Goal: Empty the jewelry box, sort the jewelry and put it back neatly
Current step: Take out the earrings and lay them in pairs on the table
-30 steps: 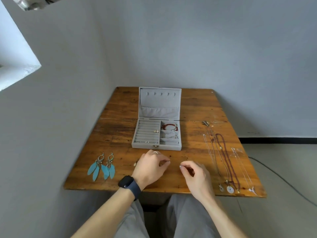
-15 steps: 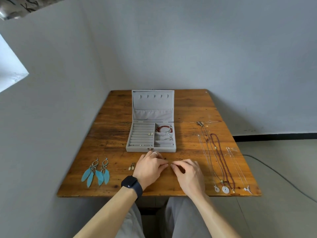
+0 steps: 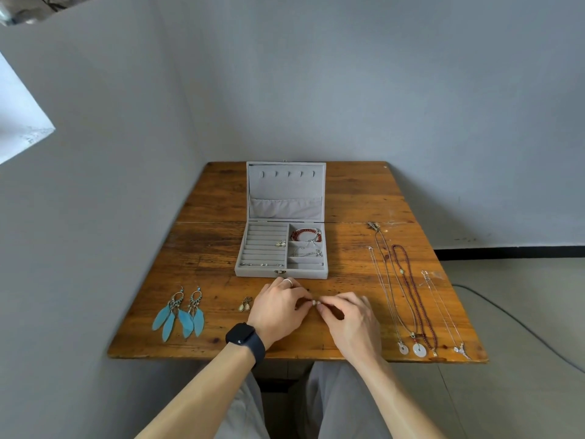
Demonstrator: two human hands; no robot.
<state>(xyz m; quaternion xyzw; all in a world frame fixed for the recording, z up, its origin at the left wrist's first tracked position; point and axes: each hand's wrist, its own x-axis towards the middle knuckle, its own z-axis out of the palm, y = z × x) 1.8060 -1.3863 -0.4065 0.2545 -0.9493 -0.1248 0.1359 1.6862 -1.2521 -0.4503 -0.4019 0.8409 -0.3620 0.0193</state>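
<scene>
Contact, just in front of the jewelry box (image 3: 281, 274): your left hand (image 3: 278, 308) and right hand (image 3: 348, 315) both pinch a small pale piece (image 3: 314, 302) between curled fingertips, low over the table (image 3: 221, 201). You've got the box open, with a red bracelet (image 3: 305, 235) in its back-right compartment. Feather earrings (image 3: 179, 315) lie front-left of it, and necklaces (image 3: 408, 296) stretch out to its right.

left hand (image 3: 278, 308), right hand (image 3: 349, 320); pinching tiny piece (image 3: 314, 302)
</scene>
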